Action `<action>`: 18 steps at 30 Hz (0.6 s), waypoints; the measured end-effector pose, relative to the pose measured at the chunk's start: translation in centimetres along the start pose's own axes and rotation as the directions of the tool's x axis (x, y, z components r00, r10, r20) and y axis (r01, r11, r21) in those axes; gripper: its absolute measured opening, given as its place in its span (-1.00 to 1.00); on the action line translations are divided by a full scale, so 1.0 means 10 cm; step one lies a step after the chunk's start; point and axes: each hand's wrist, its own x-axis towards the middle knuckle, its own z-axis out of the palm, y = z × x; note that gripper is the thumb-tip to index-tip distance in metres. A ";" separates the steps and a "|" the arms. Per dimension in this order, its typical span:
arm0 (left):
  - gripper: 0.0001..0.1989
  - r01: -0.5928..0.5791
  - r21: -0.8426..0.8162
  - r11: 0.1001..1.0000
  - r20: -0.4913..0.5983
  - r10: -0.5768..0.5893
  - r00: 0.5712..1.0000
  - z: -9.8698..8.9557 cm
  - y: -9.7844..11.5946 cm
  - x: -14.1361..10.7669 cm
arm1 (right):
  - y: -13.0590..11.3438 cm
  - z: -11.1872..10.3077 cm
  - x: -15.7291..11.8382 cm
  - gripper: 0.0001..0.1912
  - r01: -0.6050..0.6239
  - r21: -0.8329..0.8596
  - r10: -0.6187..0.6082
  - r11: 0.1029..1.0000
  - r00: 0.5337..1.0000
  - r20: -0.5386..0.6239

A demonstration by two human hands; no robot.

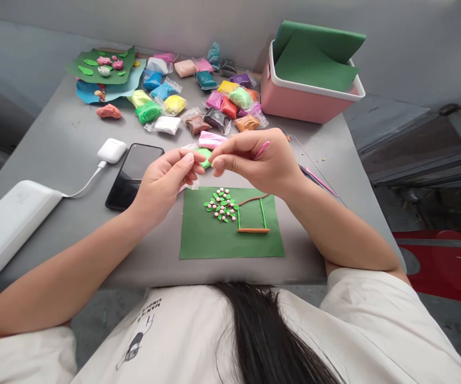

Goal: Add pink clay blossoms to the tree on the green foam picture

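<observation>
My left hand is raised over the table, thumb pressed to its fingers. Anything in that pinch is too small or hidden to make out. Facing it, my right hand is closed too, with a thin pink modelling tool sticking out between its fingers; its thumb and forefinger meet near the left fingertips. Behind the fingertips lie a light green clay pack and a pink-and-white pack. Below the hands, a green sheet bears a clay picture: leaves with pale pink dots, a brown branch and a swing with an orange-brown seat.
Several bagged clay packs spread across the back. A pink box with green sheets stands back right. Finished clay sheets lie back left. At left are a phone, a white power bank and a cabled earphone case.
</observation>
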 end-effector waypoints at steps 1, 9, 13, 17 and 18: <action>-0.69 -0.003 0.006 1.000 0.000 0.003 1.000 0.00 0.00 0.00 | 0.00 0.00 0.00 -0.75 -0.009 0.004 0.009 1.000 1.000 0.001; -0.68 -0.008 -0.006 1.000 -0.005 0.008 1.000 0.02 0.02 -0.01 | 0.00 0.01 -0.03 -0.88 -0.009 -0.082 0.008 0.997 1.000 -0.004; -0.74 0.000 -0.027 1.000 -0.024 -0.001 1.000 0.04 0.03 -0.01 | -0.01 0.01 -0.02 -0.83 -0.043 -0.102 0.037 0.994 0.998 -0.060; -0.82 0.009 -0.085 0.996 -0.029 -0.012 1.000 0.05 0.03 -0.02 | -0.02 0.00 -0.02 -0.98 -0.048 -0.072 0.046 0.996 0.999 -0.029; -0.84 0.014 -0.097 0.995 -0.033 -0.018 0.999 0.05 0.02 -0.02 | -0.02 0.00 -0.02 -0.96 -0.052 -0.088 0.051 0.995 0.999 -0.016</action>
